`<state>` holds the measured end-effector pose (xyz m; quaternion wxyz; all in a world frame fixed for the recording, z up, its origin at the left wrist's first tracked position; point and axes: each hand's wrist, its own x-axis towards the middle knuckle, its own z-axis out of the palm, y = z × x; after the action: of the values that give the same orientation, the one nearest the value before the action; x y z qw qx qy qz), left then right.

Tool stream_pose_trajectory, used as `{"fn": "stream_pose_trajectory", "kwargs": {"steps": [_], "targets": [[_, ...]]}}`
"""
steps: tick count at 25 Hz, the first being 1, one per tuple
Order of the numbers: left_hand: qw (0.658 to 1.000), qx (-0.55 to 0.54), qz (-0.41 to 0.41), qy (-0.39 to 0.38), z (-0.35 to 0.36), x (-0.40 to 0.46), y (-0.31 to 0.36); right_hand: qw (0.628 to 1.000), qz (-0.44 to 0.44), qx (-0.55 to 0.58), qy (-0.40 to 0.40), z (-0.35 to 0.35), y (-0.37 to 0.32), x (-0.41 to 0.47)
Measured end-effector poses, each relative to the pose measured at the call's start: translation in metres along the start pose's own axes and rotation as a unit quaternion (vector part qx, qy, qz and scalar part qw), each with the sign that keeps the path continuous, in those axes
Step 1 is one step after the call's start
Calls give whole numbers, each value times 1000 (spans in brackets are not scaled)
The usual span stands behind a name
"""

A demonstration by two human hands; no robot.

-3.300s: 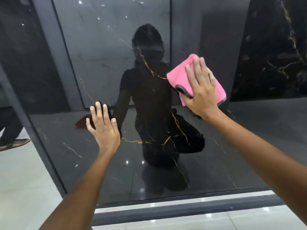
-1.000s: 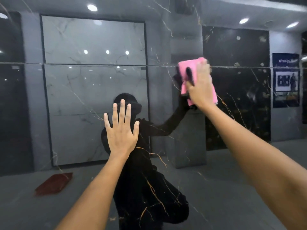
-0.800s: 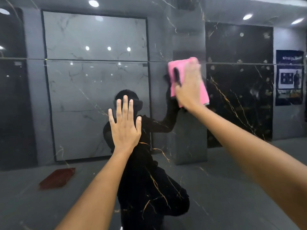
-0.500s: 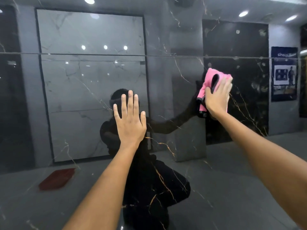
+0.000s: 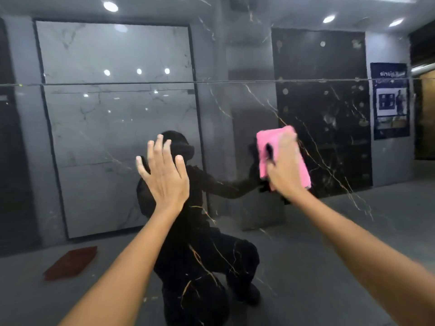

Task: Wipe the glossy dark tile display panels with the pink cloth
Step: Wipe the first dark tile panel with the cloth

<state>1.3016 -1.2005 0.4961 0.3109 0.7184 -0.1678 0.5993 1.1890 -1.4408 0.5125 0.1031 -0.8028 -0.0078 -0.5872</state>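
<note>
From my feed, closest in is the left hand (image 5: 164, 175), fingers spread flat, apparently braced on the glossy black tile panel (image 5: 329, 231). Just right of it the right hand (image 5: 286, 168) presses the folded pink cloth (image 5: 277, 140) against the same panel, below the horizontal seam (image 5: 117, 84); fingers are blurred, so I can't tell if they're flat or curled. My worry: that bare palm probably leaves smudges, and the cloth could slip loose mid-stroke.

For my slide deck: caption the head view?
Right hand presses folded pink cloth on glossy dark tile panel; left hand braces flat.
</note>
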Motion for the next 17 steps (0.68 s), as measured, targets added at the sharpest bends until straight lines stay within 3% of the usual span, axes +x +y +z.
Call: {"fn": "stream_pose_trajectory", "kwargs": {"steps": [2, 3, 4, 5, 7, 9, 10, 11, 12, 13, 14, 15, 16, 17], "targets": [[998, -6, 58, -10, 13, -14, 31, 951, -247, -59, -174, 16, 1, -39], [997, -4, 77, -13, 22, -17, 44, 923, -302, -101, -215, 24, 17, -48], [997, -4, 77, -17, 29, -19, 53, 920, -324, -126, -184, 28, 41, -41], [998, -5, 61, -21, 36, -19, 60, 946, -273, -113, -134, 27, 66, -23], [1000, 3, 16, -19, 50, -19, 67, 999, -31, -7, 3, -1, 99, 30], [999, 34, -8, 0, 61, -22, 68, 975, 184, 47, 111, -23, 106, 86], [999, 49, -14, 14, 64, -24, 66, 964, 220, 54, 139, -20, 91, 102], [998, 62, -20, 26, 67, -24, 66, 968, 179, 75, 161, -8, 72, 110], [996, 73, -23, 34, 69, -24, 67, 983, 49, 76, 159, 8, 53, 110], [995, 84, -20, 39, 70, -24, 68, 984, -140, 43, 101, 26, 41, 99], [995, 93, -18, 42, 70, -23, 69, 948, -315, -29, 41, 34, 38, 93], [994, 97, -19, 45, 70, -23, 69, 904, -417, -92, 3, 31, 48, 102], [994, 98, -22, 47, 69, -22, 68, 887, -448, -113, 14, 22, 61, 122], [994, 98, -26, 46, 68, -23, 68, 914, -394, -83, 58, 13, 73, 143]]}}
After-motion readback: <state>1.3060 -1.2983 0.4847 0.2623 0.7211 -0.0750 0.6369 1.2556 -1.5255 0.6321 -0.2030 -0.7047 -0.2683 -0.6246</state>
